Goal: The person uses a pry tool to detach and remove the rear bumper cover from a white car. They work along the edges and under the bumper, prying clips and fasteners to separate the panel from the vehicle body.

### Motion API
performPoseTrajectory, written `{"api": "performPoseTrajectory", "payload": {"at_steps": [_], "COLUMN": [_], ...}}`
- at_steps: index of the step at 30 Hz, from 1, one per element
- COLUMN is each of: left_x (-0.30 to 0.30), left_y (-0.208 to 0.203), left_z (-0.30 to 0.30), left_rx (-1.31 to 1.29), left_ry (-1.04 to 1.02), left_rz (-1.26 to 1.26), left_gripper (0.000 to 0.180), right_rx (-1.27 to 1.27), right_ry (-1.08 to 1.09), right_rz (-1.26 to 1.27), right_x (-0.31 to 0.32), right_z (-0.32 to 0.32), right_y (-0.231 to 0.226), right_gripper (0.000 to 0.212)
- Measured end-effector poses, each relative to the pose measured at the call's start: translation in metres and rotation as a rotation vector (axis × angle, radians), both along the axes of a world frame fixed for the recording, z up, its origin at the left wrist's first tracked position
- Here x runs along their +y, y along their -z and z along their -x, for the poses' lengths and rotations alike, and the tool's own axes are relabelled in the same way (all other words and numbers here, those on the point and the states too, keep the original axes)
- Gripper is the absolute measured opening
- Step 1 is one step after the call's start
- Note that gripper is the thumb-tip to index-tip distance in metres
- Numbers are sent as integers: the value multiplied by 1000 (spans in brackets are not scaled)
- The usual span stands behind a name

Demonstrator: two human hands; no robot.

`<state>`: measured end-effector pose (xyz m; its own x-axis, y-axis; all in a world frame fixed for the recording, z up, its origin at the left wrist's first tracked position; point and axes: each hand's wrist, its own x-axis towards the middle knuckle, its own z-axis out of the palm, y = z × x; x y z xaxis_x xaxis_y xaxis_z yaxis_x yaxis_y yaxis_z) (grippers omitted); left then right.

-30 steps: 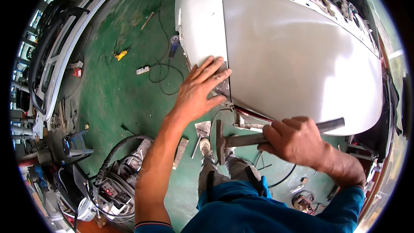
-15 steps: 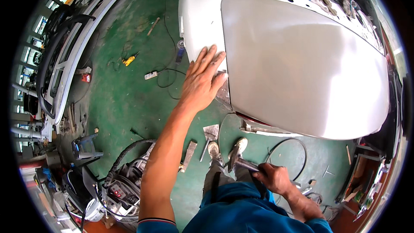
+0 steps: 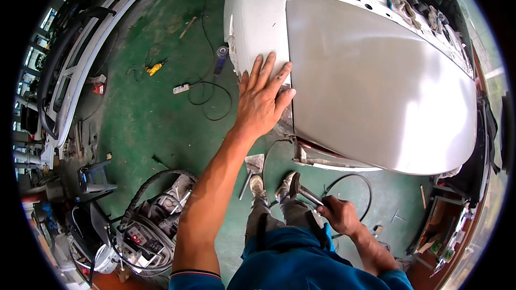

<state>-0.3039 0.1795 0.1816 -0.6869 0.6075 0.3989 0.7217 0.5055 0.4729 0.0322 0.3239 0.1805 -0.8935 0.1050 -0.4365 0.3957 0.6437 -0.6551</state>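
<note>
My left hand (image 3: 262, 99) lies flat with spread fingers on the white body panel (image 3: 257, 21) of a car, close to its seam with a large silver-grey lid panel (image 3: 376, 80). The thumb and forefinger tips reach toward that seam. Low in front of my body, my right hand (image 3: 341, 215) is closed round the handle of a hammer (image 3: 309, 195). The hammer's head points up and to the left, above my shoes and apart from the car. Below my left hand, at the panel's lower corner, bare, dirty metal (image 3: 286, 123) shows.
On the green floor lie a yellow power tool (image 3: 155, 68), a white power strip (image 3: 181, 89), an angle grinder (image 3: 220, 60) and a flat-bladed scraper (image 3: 253, 165). A machine with coiled cables (image 3: 141, 239) stands at lower left. Gloves (image 3: 404, 12) rest on the car's far part.
The whole view has shifted slightly. My left hand stays on the white panel, its fingers a little more spread. The hammer in my right hand has risen slightly.
</note>
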Motion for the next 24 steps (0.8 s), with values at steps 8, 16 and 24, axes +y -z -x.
{"api": "performPoseTrajectory", "payload": {"at_steps": [8, 16, 24], "left_x": [-1, -1, -4], "left_y": [4, 1, -1], "left_z": [2, 1, 1], "left_rx": [24, 44, 46], "left_ry": [-26, -21, -9], "left_rz": [-42, -71, -49], "left_gripper": [53, 52, 53], "right_rx": [-42, -70, -92], "right_ry": [18, 42, 92], "right_rz": [30, 26, -5], "right_x": [-24, -45, -69], "right_z": [6, 2, -18], "right_y": [0, -4, -12], "right_gripper": [41, 42, 41]}}
